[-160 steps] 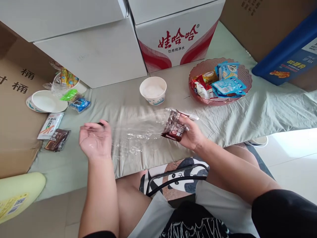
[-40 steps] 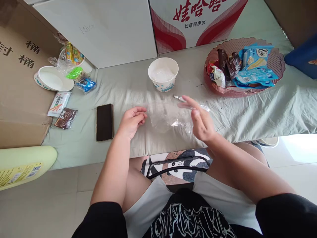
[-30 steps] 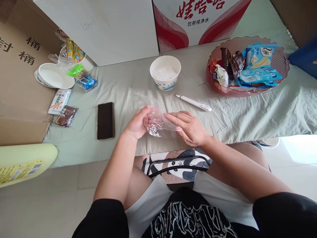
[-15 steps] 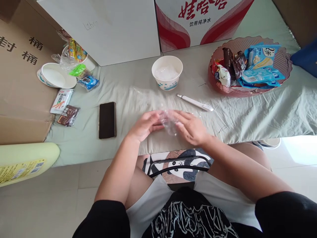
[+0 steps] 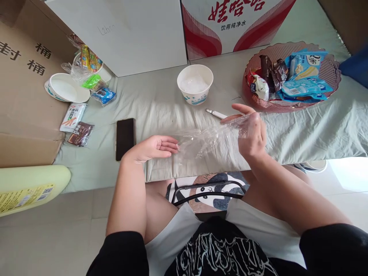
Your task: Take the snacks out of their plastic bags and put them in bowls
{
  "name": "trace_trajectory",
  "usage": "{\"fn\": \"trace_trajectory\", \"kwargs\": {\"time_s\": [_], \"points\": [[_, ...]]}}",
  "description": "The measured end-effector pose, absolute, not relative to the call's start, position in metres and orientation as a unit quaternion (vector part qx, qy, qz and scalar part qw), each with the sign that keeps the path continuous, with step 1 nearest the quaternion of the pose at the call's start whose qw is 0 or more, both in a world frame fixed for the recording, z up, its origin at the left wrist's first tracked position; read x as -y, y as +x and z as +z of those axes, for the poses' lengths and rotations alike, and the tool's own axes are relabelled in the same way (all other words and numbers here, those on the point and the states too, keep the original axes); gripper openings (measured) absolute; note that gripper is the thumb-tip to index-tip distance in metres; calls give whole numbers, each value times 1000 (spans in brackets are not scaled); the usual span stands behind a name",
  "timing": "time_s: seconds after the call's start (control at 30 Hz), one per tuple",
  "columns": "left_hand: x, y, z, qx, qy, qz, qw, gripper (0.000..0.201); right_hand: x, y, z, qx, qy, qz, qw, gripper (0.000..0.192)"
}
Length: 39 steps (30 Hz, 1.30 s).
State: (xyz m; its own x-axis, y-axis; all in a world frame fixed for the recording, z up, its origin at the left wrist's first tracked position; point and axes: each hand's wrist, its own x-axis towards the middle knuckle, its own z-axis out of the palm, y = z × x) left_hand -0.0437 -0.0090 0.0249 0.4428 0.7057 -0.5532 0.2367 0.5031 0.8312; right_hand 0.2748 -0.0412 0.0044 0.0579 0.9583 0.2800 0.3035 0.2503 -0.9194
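A thin, crumpled sheet of clear plastic film (image 5: pixel 212 136) spans the gap between my two hands above the cloth. My right hand (image 5: pixel 251 134) grips its right end, the film bunched over the fingers while one or two fingers point out to the left. At the film's left edge is my left hand (image 5: pixel 152 148), its fingers stretched out and its thumb a little apart; the film meets the fingertips. Partly behind my right hand lies a white, slim utility knife (image 5: pixel 216 114). Beyond the film stands a white paper bowl (image 5: pixel 195 94) with clear, crumpled plastic inside.
A phone (image 5: pixel 125 138) lies left of my left hand. Wrapped snacks (image 5: pixel 81 134), a tipped paper bowl (image 5: pixel 53 87) and a pale yellow bottle (image 5: pixel 31 188) are farther left. A pink scalloped bowl (image 5: pixel 293 107) of snack packets sits right. Boxes (image 5: pixel 238 42) stand behind.
My hands have moved apart, the left hand to the left and the right hand to the right and up. The film, bunched between them before, is now drawn out sideways.
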Motion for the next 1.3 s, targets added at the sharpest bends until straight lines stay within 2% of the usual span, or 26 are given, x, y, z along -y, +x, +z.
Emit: {"fn": "trace_trajectory", "kwargs": {"time_s": [0.1, 0.17, 0.33, 0.47, 0.63, 0.77, 0.87, 0.97, 1.07, 1.2, 1.3], "points": [[11, -34, 25, -446, 426, 220, 755, 85, 45, 270, 9, 549, -534, 335, 549, 63], [15, -16, 24, -447, 395, 229, 769, 96, 48, 266, 9, 584, -522, 334, 524, 63], [18, 14, 28, -519, 420, 259, 698, 119, 50, 263, 9, 632, -513, 320, 485, 71], [17, 6, 38, -513, 420, 346, 663, 123, 46, 267, 8, 556, -563, 329, 515, 71], [19, -8, 41, -518, 407, 473, 585, 112, 36, 272, -3, 476, -582, 337, 567, 72], [13, -14, 39, -513, 384, 541, 546, 118, 32, 276, -4, 435, -599, 311, 595, 69], [9, -15, 39, -496, 379, 500, 600, 104, 35, 275, 4, 435, -605, 321, 584, 64], [10, -11, 39, -510, 433, 371, 644, 65, 38, 274, 9, 487, -585, 340, 552, 66], [10, -5, 36, -535, 460, 370, 604, 30, 38, 275, 7, 528, -542, 372, 538, 63], [4, -6, 31, -516, 393, 521, 554, 26, 34, 279, -2, 575, -470, 437, 507, 65], [0, -11, 31, -509, 340, 572, 545, 22, 32, 278, -7, 590, -447, 480, 471, 69]]}}
